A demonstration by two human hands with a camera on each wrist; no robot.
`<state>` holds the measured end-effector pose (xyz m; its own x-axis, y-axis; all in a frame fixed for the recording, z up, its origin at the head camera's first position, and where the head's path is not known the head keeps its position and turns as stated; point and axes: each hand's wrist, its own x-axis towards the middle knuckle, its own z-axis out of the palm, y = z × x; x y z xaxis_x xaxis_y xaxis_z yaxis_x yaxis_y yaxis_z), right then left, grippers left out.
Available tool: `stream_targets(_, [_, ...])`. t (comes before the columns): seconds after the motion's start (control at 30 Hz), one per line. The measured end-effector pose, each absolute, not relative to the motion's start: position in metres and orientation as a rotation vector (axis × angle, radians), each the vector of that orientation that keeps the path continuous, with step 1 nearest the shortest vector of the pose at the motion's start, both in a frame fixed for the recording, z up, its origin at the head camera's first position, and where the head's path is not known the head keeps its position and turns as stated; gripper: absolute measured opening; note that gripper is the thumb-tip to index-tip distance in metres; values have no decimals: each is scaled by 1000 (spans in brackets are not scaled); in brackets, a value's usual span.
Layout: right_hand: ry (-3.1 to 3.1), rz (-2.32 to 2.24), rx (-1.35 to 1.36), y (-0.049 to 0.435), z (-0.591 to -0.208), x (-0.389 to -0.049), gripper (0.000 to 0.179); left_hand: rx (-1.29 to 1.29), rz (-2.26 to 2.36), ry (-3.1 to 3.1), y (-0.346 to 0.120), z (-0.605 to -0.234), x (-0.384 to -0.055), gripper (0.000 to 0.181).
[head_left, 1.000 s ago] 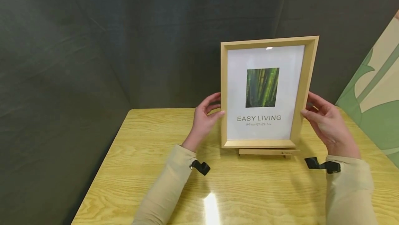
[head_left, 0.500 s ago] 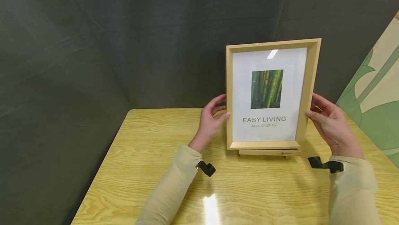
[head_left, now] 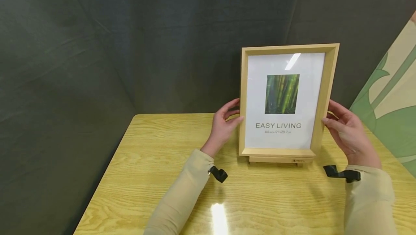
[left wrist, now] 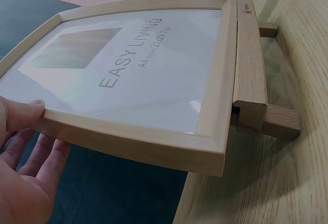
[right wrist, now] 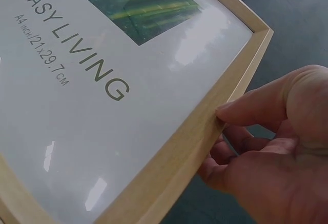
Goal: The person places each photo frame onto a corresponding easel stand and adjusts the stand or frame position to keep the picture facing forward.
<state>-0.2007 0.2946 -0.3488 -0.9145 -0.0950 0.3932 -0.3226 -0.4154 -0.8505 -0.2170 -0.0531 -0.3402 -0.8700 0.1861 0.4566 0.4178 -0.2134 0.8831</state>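
Observation:
A light wood picture frame (head_left: 278,152) stands upright, leaning slightly back, on a small wooden easel (head_left: 276,159) whose front ledge shows under its bottom edge. Behind its glazing is a white sheet with a green bamboo picture and the words EASY LIVING. My left hand (head_left: 224,124) grips the left side, thumb at the front edge and fingers behind. On the opposite side, my right hand (head_left: 351,133) pinches the frame the same way. In the left wrist view, the easel's ledge (left wrist: 251,55) sits right against the frame's bottom edge. Most of the easel is hidden behind the frame.
The wood-grain table (head_left: 162,144) carries the easel near its far edge. A dark grey curtain (head_left: 182,39) hangs behind and to the left. At the right is a panel (head_left: 393,119) with green leaf patterns.
Both hands have carried the picture frame a little to the right and slightly down. Its bottom edge has come closer to the easel's ledge and now sits squarer over it.

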Motion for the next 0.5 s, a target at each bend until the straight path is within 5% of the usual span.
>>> stream_targets(0.5, [-1558, 2603, 511, 296, -355, -197, 53, -613, -2275, -1957, -55, -365, -229, 49])
